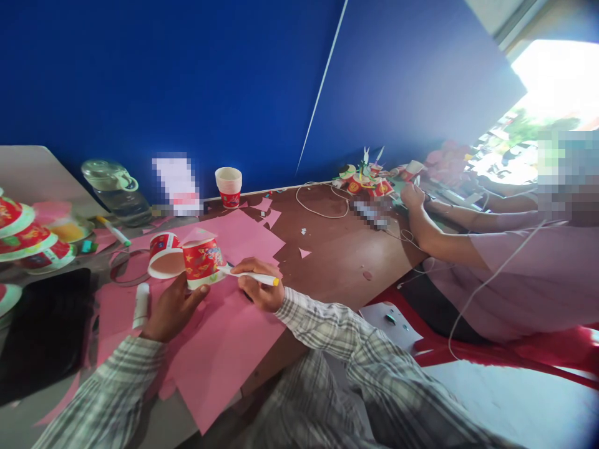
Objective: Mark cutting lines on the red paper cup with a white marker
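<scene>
The left hand (171, 310) grips a red cup (200, 260) over pink paper (224, 365) on the desk (334, 240), while the right hand (262, 284) holds a marker (255, 276) to the lower part of its side. From that cup, a tipped cup (167, 269) lies just beside it at nine o'clock, a white tube (141, 305) and a black slab (47, 330) at eight, a jug (119, 196) at ten, a cup stack (229, 190) at one, a cluster of decorated cups (354, 184) at two, and a co-worker (524, 268) at three; a blue partition (163, 75) stands at twelve.
</scene>
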A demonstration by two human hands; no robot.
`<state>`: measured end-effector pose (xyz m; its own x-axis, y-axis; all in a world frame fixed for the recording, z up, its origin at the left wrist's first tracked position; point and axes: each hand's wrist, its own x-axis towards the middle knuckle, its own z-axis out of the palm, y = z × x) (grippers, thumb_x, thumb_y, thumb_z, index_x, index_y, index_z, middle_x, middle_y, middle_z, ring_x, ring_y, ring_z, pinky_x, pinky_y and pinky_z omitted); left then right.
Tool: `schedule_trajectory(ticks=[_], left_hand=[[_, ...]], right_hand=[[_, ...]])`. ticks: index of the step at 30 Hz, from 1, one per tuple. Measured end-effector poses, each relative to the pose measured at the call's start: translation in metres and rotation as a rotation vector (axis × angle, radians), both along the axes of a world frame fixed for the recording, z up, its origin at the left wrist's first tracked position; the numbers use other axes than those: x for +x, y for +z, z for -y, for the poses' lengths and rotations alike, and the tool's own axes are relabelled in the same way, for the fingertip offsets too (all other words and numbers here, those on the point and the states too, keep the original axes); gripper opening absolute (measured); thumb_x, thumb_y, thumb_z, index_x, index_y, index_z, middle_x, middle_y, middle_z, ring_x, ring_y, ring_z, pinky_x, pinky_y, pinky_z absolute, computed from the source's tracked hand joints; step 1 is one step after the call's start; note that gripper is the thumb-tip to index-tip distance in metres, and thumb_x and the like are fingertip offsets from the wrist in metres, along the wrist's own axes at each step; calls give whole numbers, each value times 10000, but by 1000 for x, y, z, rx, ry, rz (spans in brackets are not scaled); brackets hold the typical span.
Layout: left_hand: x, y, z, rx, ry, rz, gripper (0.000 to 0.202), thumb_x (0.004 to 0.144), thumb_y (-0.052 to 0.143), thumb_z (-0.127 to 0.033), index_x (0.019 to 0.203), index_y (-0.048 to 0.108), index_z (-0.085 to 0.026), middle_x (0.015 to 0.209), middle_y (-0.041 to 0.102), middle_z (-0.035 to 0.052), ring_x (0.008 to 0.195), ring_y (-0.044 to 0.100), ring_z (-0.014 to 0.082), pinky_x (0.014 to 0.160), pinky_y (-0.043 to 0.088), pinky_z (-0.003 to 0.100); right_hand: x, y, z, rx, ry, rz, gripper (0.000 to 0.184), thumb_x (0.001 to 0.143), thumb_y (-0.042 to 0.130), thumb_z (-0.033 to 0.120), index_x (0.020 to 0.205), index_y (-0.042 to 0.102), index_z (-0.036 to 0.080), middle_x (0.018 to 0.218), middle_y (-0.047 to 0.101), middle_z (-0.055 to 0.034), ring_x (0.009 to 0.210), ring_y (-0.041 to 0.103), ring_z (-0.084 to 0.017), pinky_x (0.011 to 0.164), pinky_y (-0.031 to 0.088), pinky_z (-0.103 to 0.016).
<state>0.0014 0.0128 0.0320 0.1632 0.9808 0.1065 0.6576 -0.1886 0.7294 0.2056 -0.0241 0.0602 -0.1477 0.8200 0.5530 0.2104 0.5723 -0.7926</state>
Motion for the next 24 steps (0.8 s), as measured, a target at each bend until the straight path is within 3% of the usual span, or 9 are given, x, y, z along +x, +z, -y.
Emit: schedule_trajectory(ticks=[10,19,24], left_hand=[[-4,-8,-3,35,-30,-8,645,618,338,-673,972,501,-159,894,624,105,718,586,204,681,446,350],[-2,-5,-2,55,-42,-29,657,623,318,-684,972,504,-159,916,624,113,811,588,227,696,448,349],[-2,-5,-2,28,-45,-12,645,618,337,-686,952,501,-159,888,629,107,763,595,217,697,450,351]], right_hand=[[0,-5,-3,67,7,50,297,869,437,301,949,620,81,828,648,-116,744,595,-133,781,500,-295],[-1,-5,-2,85,26,86,284,876,428,280,973,618,93,828,646,-103,777,595,-119,830,490,-275],[-1,-5,-3,100,27,87,249,870,432,253,946,619,106,790,648,-89,751,581,-126,831,481,-288]])
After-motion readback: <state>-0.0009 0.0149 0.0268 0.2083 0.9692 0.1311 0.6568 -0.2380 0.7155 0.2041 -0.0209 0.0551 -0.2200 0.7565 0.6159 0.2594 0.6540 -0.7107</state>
